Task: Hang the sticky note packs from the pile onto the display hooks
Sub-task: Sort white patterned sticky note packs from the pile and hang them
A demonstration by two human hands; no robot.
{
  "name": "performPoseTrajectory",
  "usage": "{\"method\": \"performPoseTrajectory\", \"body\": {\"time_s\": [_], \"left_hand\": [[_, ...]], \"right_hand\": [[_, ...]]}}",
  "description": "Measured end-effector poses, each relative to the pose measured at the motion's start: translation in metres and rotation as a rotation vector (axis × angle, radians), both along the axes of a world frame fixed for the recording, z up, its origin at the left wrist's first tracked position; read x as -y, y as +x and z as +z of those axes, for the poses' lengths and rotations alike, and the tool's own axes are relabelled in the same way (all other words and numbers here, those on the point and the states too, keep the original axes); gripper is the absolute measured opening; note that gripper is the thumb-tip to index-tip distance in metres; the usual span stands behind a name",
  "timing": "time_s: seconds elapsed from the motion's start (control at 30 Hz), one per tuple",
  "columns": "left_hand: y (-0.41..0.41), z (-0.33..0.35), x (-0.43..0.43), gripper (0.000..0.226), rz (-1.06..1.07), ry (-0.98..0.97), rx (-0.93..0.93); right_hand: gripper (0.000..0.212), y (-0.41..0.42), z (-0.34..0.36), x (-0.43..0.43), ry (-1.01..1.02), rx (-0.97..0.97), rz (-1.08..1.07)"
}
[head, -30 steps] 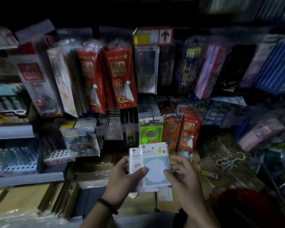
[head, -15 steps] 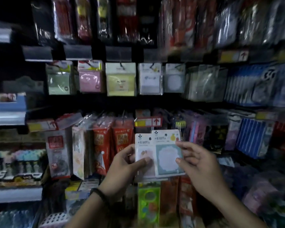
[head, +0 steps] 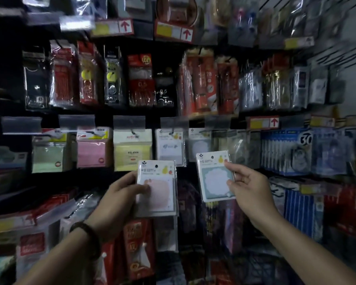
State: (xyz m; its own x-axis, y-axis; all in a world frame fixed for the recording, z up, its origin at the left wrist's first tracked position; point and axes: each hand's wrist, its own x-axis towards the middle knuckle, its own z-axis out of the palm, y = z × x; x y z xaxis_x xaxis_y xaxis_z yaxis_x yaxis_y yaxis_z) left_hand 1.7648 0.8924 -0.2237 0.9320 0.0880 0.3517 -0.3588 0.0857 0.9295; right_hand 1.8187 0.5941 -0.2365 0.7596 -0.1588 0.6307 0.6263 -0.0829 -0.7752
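The person is holding up two sticky note packs, just below the hooks (head: 133,132). The pink pack (head: 157,190) is sitting in the left hand (head: 119,200), with the thumb pressing on its front. The right hand (head: 247,188) is pinching the blue pack (head: 214,179) by its side edge with its fingers (head: 229,166). Both are looking light, flat, stiff and slippery. Holding the side is keeping the top hole (head: 156,166) free. Behind them, a row of hanging packs (head: 133,151) is showing five fronts.

We see a dim view. The left hand (head: 119,194) and right hand (head: 249,188), with the pink sticky note pack (head: 158,194) and teal sticky note pack (head: 213,179), look sharpest. Above them pen packs (head: 142,79) glint with glare; left of the left hand is black shadow; edges smear.
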Motion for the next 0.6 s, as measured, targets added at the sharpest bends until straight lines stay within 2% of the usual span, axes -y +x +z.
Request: {"method": "performPoseTrajectory", "body": {"time_s": [0.13, 0.3, 0.6], "left_hand": [[0.012, 0.016, 0.002, 0.029, 0.078, 0.021, 0.052], [0.021, 0.025, 0.0, 0.021, 0.18, 0.151, 0.115], [0.033, 0.029, -0.002, 0.021, 0.157, 0.203, 0.113]], "right_hand": [[0.052, 0.03, 0.027, -0.004, 0.039, 0.034, -0.031], [0.053, 0.05, 0.047, -0.007, 0.131, 0.083, -0.054], [0.05, 0.073, 0.059, -0.008, 0.126, 0.124, -0.038]]}}
